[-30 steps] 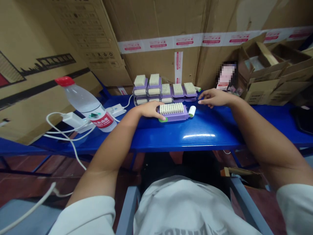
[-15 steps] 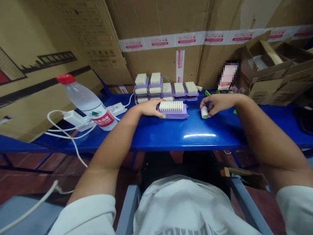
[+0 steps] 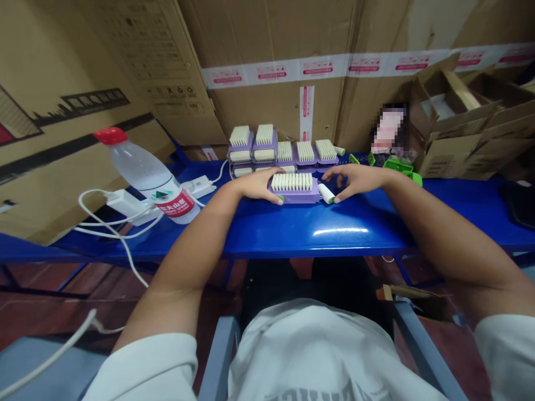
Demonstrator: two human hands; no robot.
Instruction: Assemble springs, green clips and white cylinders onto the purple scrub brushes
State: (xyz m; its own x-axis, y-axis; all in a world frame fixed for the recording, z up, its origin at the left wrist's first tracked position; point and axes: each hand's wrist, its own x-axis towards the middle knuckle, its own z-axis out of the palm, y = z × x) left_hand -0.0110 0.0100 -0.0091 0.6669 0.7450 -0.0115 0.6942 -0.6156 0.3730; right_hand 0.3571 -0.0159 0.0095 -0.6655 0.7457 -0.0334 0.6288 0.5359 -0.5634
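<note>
A purple brush with cream bristles (image 3: 293,186) lies on the blue table (image 3: 317,225) in front of me. My left hand (image 3: 257,185) grips its left end, fingers curled round it. My right hand (image 3: 354,179) pinches a small white roller with a green end (image 3: 326,193) and holds it against the brush's right end. Behind them, several more purple brushes (image 3: 276,149) stand in a row, some stacked, against the cardboard wall.
A water bottle with a red cap (image 3: 144,174) lies tilted at the left beside white chargers and cables (image 3: 125,209). Green plastic parts (image 3: 397,166) sit right of my right hand. Open cardboard boxes (image 3: 463,125) fill the far right. Cardboard sheets close off the back.
My right hand took hold of the white roller on the table and carried it left to the brush's right end. My left hand stayed on the brush.
</note>
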